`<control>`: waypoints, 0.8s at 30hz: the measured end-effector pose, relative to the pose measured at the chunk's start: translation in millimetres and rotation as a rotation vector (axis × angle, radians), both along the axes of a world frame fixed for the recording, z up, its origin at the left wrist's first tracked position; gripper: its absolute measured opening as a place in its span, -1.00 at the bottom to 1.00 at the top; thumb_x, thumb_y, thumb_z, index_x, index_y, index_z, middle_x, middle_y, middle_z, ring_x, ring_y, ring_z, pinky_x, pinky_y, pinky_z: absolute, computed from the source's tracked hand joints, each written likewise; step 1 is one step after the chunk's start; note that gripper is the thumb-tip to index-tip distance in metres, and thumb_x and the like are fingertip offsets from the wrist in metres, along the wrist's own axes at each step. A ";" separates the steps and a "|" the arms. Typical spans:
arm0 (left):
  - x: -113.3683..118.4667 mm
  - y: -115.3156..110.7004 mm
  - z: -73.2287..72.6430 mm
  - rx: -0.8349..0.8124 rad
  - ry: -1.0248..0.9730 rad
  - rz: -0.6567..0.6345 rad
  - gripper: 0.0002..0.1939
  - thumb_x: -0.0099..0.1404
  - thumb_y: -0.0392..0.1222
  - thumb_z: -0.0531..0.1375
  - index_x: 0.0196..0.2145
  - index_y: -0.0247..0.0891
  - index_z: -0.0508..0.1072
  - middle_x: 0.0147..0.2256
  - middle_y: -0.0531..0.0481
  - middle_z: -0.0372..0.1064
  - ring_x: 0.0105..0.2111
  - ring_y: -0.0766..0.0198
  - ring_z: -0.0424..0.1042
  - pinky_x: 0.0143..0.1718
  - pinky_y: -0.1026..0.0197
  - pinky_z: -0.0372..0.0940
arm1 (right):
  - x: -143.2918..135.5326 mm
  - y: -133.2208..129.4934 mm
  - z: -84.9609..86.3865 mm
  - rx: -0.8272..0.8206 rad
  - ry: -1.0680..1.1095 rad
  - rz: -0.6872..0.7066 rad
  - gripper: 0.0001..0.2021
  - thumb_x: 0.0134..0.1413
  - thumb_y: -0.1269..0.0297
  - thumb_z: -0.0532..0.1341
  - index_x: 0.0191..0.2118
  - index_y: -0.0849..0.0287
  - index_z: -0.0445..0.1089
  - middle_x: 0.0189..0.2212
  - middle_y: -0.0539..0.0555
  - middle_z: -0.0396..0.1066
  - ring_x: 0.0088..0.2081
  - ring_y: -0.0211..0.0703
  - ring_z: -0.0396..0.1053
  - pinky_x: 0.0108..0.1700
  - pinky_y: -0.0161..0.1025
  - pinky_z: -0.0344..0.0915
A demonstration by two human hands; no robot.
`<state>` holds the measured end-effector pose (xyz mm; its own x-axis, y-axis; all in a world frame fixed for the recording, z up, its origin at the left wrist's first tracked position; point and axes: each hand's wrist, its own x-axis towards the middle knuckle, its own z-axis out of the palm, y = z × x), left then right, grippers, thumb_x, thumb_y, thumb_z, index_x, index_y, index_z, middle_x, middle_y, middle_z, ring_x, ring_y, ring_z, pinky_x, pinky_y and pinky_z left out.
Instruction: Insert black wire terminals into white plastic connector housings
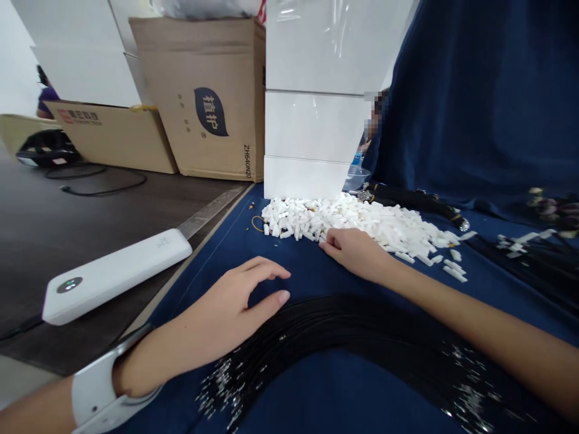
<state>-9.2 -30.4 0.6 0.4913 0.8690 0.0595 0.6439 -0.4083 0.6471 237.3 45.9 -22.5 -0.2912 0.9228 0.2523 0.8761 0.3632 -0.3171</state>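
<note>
A heap of small white plastic pieces [384,220] lies on the blue cloth [217,265]. At its near edge is my right hand [350,250], fingers curled and pressed together; what is between them is hidden. My left hand [248,292] hovers nearer to me, thumb and fingers apart, with nothing in it. It wears a pale wrist strap [97,383]. Below both hands a curved bundle of black cords [325,328] with small metal clasps at both ends lies on the cloth.
A white power bank [117,274] with a lit display sits on the dark floor at left. Cardboard boxes [203,102] and stacked white boxes [316,126] stand behind. More black cords [515,265] lie at right. A person [377,117] is partly visible behind the white boxes.
</note>
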 end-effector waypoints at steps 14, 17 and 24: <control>-10.3 11.0 9.3 0.039 -0.343 0.087 -0.92 0.26 -0.14 0.25 -0.32 -0.15 0.52 -0.38 0.14 0.54 -0.39 0.39 0.49 -0.34 0.40 0.36 | -60.2 -84.5 4.6 -0.153 0.451 0.305 -0.80 0.15 0.19 0.28 -0.17 0.19 0.43 -0.31 0.02 0.44 -0.29 -0.22 0.38 -0.25 -0.26 0.32; -14.1 18.5 8.9 0.131 -0.127 0.058 -0.91 0.27 -0.16 0.22 -0.29 -0.15 0.52 -0.32 0.13 0.54 -0.33 0.35 0.47 -0.25 0.34 0.36 | -55.3 -85.8 -7.2 -0.055 0.286 0.561 -0.73 0.09 0.21 0.35 -0.11 0.21 0.48 -0.16 0.10 0.46 -0.16 -0.13 0.38 -0.08 -0.17 0.33; -7.1 23.0 -4.2 0.023 -0.090 0.001 -0.80 0.28 -0.22 0.13 -0.13 -0.17 0.44 -0.26 0.06 0.53 -0.27 0.30 0.50 -0.29 0.28 0.39 | -48.0 -92.4 -11.8 0.186 0.391 0.475 -0.85 0.23 0.45 0.15 -0.32 0.23 0.46 -0.20 0.12 0.41 -0.16 -0.22 0.37 -0.14 -0.29 0.34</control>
<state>-16.3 -7.5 -3.6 0.4821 0.8674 0.1232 0.5843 -0.4231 0.6926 189.3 -46.4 -34.3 -0.5120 0.6462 0.5660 0.4385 0.7632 -0.4746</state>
